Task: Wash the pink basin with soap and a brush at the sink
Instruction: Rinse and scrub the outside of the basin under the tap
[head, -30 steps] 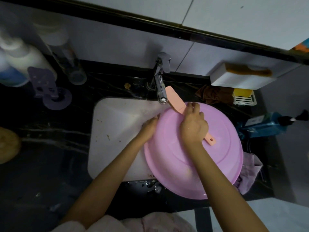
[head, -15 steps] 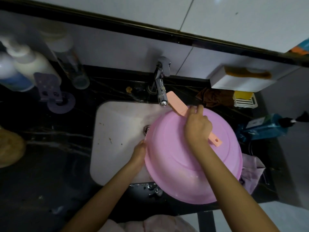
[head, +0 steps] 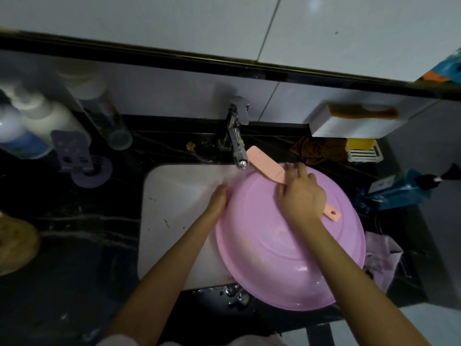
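The pink basin (head: 279, 248) lies upside down over the right part of the white sink (head: 174, 196), its bottom facing me. My left hand (head: 218, 199) grips the basin's left rim. My right hand (head: 300, 193) is closed around a peach-pink brush (head: 264, 164), pressing it on the basin's far edge. The brush head points toward the chrome tap (head: 237, 143), and the handle end with a hole (head: 333, 216) sticks out to the right. The bristles are hidden.
Bottles (head: 37, 126) and a purple holder (head: 74, 156) stand on the dark counter at left. A white shelf with a comb (head: 359, 118), a yellow soap dish (head: 361, 149), a brown cloth (head: 316, 149), a blue bag (head: 394, 191) and a pale cloth (head: 381, 258) crowd the right side.
My left hand slid along the basin's left rim, down and then back up. The brush in my right hand shifted slightly over the basin's far edge.
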{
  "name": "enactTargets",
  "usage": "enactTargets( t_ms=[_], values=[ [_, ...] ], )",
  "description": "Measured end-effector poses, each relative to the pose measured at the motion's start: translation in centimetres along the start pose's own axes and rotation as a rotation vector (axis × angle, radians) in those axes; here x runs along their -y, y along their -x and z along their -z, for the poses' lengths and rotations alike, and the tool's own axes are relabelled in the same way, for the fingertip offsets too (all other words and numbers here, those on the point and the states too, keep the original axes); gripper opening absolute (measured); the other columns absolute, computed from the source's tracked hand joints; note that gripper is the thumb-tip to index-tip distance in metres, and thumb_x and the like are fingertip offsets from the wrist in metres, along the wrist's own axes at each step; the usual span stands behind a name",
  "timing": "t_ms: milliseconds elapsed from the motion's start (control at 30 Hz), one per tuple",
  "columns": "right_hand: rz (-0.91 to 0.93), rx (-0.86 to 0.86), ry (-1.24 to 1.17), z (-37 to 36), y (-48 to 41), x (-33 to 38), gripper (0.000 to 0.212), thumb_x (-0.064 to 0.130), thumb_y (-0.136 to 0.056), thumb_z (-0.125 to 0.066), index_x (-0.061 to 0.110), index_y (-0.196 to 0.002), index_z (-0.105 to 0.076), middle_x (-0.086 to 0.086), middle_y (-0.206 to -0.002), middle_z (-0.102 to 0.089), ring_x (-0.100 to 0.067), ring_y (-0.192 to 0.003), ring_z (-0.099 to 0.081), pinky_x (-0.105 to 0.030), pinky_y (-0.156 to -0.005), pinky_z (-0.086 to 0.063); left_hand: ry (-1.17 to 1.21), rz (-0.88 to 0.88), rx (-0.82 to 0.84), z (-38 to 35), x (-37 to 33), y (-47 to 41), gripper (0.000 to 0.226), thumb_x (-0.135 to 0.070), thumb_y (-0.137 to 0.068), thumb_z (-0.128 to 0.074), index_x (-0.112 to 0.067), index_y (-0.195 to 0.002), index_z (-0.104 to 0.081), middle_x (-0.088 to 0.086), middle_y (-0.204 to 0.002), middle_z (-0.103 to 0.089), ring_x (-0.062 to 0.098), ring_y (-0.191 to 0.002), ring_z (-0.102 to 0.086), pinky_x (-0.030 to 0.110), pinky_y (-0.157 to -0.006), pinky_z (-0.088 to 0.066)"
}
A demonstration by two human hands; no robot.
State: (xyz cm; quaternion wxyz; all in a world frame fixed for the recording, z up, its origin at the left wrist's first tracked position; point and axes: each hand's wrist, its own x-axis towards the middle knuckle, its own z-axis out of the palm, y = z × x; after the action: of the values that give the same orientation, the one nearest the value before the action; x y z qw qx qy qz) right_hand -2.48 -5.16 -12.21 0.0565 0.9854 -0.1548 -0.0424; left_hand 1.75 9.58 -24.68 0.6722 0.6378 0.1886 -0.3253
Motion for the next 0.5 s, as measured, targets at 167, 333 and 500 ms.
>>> enactTargets(
  t_ms=[167,333,500],
  values=[
    [0.013,0.001,0.013,0.0,-0.6,0.9,0.047,0.027,-0.092,-0.046,0.014,-0.137,-0.041,-0.008,-0.135,-0.041,-0.029,-0.106,-0.051,-0.031,-0.061,-0.031,-0.123,-0.163,-0.018,0.0,-1.6,1.8,0.031,-0.024,-0.095,-0.038,-0.009,-0.096,-0.065,0.004,-0.099,-0.065,0.020,-0.095,-0.057,0.029,-0.075,-0.041],
    [-0.057,0.010,-0.017,-0.4,-0.7,0.6,0.047,0.016,-0.091,-0.046,0.018,-0.138,-0.039,-0.010,-0.140,-0.036,-0.031,-0.098,-0.056,-0.032,-0.059,-0.032,-0.488,-0.365,0.032,-2.3,-3.6,4.7,0.045,-0.036,-0.092,-0.038,-0.023,-0.134,-0.046,0.007,-0.135,-0.050,0.026,-0.122,-0.048,0.037,-0.100,-0.039],
    [-0.064,-0.065,-0.085,-1.0,0.3,0.0,0.048,0.008,-0.087,-0.053,0.009,-0.134,-0.047,-0.018,-0.136,-0.044,-0.036,-0.082,-0.060,-0.030,-0.052,-0.030,-0.937,-0.497,-0.131,-5.6,-6.8,4.6,0.036,-0.030,-0.099,-0.033,-0.009,-0.120,-0.052,0.016,-0.122,-0.057,0.035,-0.110,-0.054,0.035,-0.085,-0.043]
  ],
)
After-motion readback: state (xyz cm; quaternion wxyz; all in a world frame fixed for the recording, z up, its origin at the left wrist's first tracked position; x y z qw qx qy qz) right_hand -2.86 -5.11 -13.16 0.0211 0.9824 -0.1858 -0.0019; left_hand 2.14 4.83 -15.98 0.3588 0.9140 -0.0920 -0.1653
